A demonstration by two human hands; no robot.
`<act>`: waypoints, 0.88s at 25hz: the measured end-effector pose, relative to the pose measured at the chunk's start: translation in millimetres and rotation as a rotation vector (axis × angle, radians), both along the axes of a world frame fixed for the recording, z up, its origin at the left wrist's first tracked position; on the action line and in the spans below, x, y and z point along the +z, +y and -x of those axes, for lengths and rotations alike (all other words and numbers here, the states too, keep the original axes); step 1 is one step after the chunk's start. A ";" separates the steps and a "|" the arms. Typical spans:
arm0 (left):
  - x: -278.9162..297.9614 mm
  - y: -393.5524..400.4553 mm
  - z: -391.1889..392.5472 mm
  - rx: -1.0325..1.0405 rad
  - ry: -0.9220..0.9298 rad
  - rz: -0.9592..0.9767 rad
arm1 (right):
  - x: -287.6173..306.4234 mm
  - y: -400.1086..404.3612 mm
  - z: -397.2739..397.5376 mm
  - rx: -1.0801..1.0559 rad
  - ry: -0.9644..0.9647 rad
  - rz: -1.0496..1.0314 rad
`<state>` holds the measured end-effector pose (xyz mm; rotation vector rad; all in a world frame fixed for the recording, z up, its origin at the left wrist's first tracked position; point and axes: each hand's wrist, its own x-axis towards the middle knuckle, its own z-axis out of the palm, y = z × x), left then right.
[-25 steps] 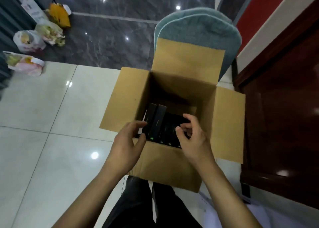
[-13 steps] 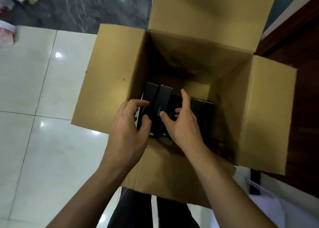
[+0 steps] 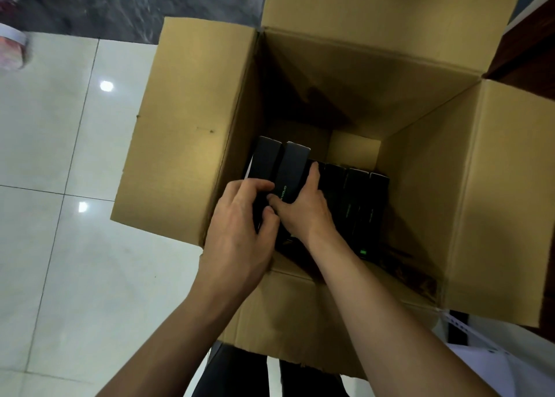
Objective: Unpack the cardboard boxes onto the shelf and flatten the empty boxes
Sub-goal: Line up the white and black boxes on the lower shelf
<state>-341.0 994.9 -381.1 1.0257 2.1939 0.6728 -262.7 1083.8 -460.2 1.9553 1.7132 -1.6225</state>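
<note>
An open brown cardboard box (image 3: 192,132) stands on the floor with all its flaps spread out. Inside, against the near wall, several slim black product boxes stand side by side. The two leftmost black boxes (image 3: 292,168) stick up higher than the rest (image 3: 357,198). My left hand (image 3: 240,231) grips the leftmost black box, fingers curled round it. My right hand (image 3: 303,210) holds the second raised box, thumb on its front and fingers along its right side. The bottoms of the boxes are hidden by my hands.
White glossy floor tiles (image 3: 60,246) lie to the left, dark marble floor (image 3: 135,3) beyond. Dark red wooden furniture (image 3: 528,36) stands at the right. A plastic bag (image 3: 10,51) sits at the far left. My dark trousers (image 3: 240,372) show under the box.
The view has moved closer over the box. Both hands went from hovering at the box's near rim down onto the two leftmost black boxes and closed around them.
</note>
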 end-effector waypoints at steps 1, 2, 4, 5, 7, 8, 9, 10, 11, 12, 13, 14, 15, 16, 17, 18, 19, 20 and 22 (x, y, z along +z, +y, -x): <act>-2.0 -0.3 -1.6 -0.010 0.003 0.006 | -0.5 0.1 -0.8 0.012 -0.009 -0.003; -3.6 -0.8 -3.0 -0.021 0.010 0.012 | -0.7 0.6 -1.6 0.033 -0.026 -0.018; -6.6 -1.2 -5.8 -0.028 0.037 0.027 | 1.1 1.4 -4.0 0.070 -0.091 -0.079; -7.8 -0.5 -7.2 -0.027 0.049 0.037 | 2.3 2.2 -5.5 0.072 -0.124 -0.113; -9.3 3.0 -9.8 -0.036 0.073 0.072 | 5.4 4.1 -11.1 0.051 -0.164 -0.158; -10.7 6.1 -10.3 -0.048 0.092 0.095 | 6.8 5.8 -14.8 0.040 -0.175 -0.174; -13.2 10.0 -10.6 -0.064 0.123 0.121 | 8.9 7.8 -20.1 0.033 -0.183 -0.190; -17.0 14.4 -10.6 -0.083 0.166 0.150 | 10.7 10.3 -26.4 0.026 -0.193 -0.206; -22.3 19.2 -10.3 -0.102 0.214 0.186 | 12.5 12.7 -33.4 0.021 -0.207 -0.224; -28.2 24.4 -9.9 -0.121 0.256 0.233 | 14.1 15.8 -40.1 0.020 -0.227 -0.244; -34.0 29.7 -9.7 -0.142 0.291 0.291 | 15.8 18.7 -46.6 0.025 -0.256 -0.262; -39.2 34.4 -9.5 -0.165 0.322 0.353 | 17.0 21.0 -52.3 0.035 -0.288 -0.273; -43.7 38.2 -9.6 -0.191 0.356 0.408 | 17.5 22.7 -57.2 0.048 -0.317 -0.279; -46.6 41.5 -10.2 -0.220 0.394 0.452 | 17.7 23.5 -61.8 0.059 -0.339 -0.280; -49.2 43.4 -10.8 -0.244 0.431 0.480 | 17.7 23.6 -65.5 0.068 -0.351 -0.273; -50.9 44.4 -11.6 -0.254 0.464 0.486 | 17.2 22.7 -68.6 0.074 -0.351 -0.263; -52.6 44.8 -12.1 -0.253 0.486 0.478 | 16.5 21.1 -71.4 0.081 -0.344 -0.254; -53.6 44.5 -13.1 -0.246 0.494 0.464 | 15.8 19.5 -73.6 0.086 -0.334 -0.247; -55.6 44.1 -14.9 -0.235 0.472 0.439 | 16.3 17.1 -76.4 0.105 -0.320 -0.233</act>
